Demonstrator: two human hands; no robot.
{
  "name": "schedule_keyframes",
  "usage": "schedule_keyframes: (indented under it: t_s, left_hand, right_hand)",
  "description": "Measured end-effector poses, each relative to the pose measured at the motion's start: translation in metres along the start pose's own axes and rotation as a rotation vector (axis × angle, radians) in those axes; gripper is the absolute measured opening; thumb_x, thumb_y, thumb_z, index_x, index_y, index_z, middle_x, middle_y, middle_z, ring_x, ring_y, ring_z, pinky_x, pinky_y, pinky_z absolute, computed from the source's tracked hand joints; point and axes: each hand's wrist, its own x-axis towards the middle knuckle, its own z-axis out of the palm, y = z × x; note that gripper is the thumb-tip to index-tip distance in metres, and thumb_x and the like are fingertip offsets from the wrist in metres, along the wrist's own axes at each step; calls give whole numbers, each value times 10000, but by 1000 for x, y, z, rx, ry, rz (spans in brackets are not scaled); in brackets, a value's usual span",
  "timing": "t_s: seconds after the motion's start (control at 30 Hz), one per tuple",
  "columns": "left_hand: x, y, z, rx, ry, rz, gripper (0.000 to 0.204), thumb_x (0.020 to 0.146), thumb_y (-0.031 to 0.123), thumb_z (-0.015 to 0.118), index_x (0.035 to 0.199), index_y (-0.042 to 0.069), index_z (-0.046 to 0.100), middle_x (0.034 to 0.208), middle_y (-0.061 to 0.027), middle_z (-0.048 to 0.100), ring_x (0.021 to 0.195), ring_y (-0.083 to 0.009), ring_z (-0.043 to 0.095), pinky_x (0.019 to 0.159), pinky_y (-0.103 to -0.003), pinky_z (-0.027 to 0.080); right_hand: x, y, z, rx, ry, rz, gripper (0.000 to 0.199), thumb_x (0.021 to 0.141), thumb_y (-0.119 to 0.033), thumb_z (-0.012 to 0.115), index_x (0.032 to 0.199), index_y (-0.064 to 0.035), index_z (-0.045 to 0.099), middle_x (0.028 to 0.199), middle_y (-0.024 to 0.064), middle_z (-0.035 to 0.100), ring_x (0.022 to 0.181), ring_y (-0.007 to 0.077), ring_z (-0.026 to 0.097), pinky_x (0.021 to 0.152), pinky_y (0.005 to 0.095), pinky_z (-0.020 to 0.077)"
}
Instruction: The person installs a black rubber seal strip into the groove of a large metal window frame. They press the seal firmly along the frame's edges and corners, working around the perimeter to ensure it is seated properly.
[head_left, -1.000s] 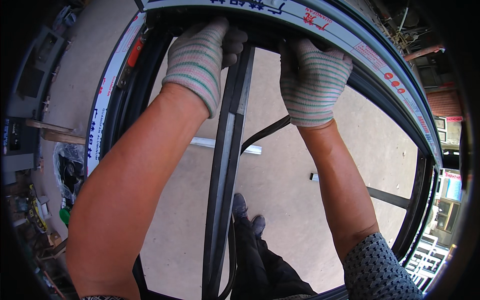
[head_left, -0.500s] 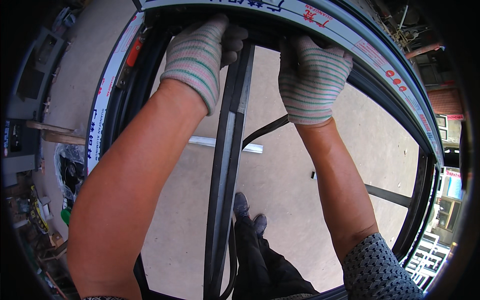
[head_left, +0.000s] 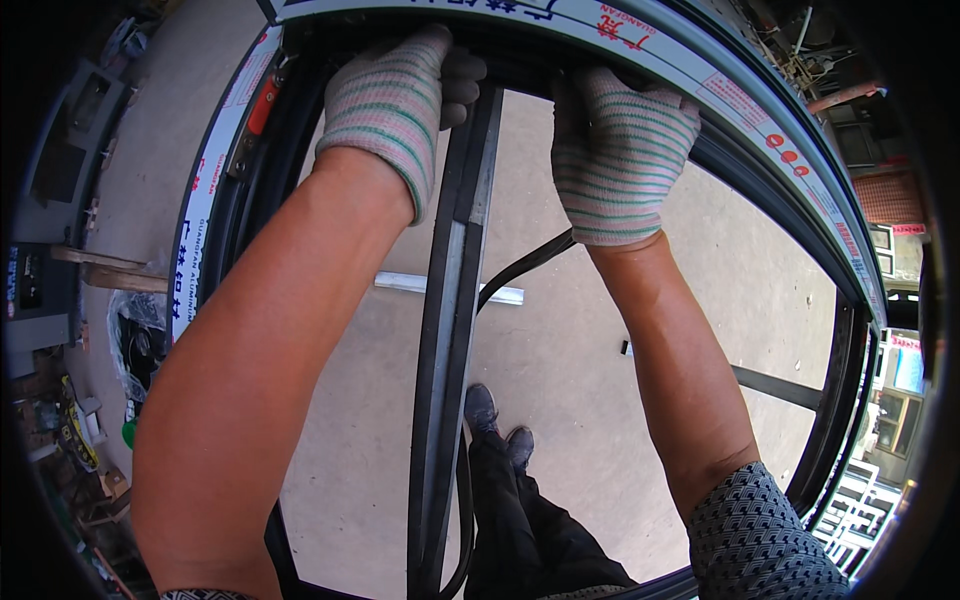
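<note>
A dark aluminium window frame (head_left: 720, 60), partly covered in white printed film, surrounds my arms. Both hands wear striped knit gloves and press up at the inner side of its far rail. My left hand (head_left: 385, 105) is closed, thumb against the rail and fingers curled; what lies in them is hidden. Farther right, my right hand (head_left: 625, 155) is closed too, fingers tucked under the rail. From it a black rubber strip (head_left: 522, 263) hangs in a curve, passes behind the upright bar (head_left: 445, 350) and shows again lower down.
A red-handled latch piece (head_left: 264, 106) sits at the frame's far left corner. On the floor below lie a silver profile (head_left: 400, 282) and a small black piece (head_left: 627, 348). Grey machines (head_left: 85, 110) stand at the left; white frames (head_left: 850, 515) lean at the right.
Both gloved hands have shifted very slightly left along the far rail. Their closed grip looks the same, and the rubber strip still hangs below the right hand.
</note>
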Motion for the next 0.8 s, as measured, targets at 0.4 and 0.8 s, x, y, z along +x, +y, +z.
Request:
schedule_keyframes:
  t_s: [0.4, 0.8]
  left_hand:
    - [5, 1, -6, 27, -79, -4, 239, 986, 285, 694, 1065, 60, 720, 937, -91, 778, 785, -135, 723, 644, -236, 592]
    - [-3, 7, 2, 27, -94, -20, 244, 985, 287, 690, 1065, 58, 719, 950, -92, 780, 744, -116, 708, 617, -222, 571]
  right_hand:
    - [0, -6, 0, -29, -52, 72, 159, 845, -166, 807, 963, -138, 704, 920, 125, 689, 894, 338, 617, 809, 422, 479]
    - [0, -6, -3, -4, -62, 72, 189, 836, -155, 814, 990, -140, 705, 944, 127, 690, 894, 338, 616, 796, 422, 483]
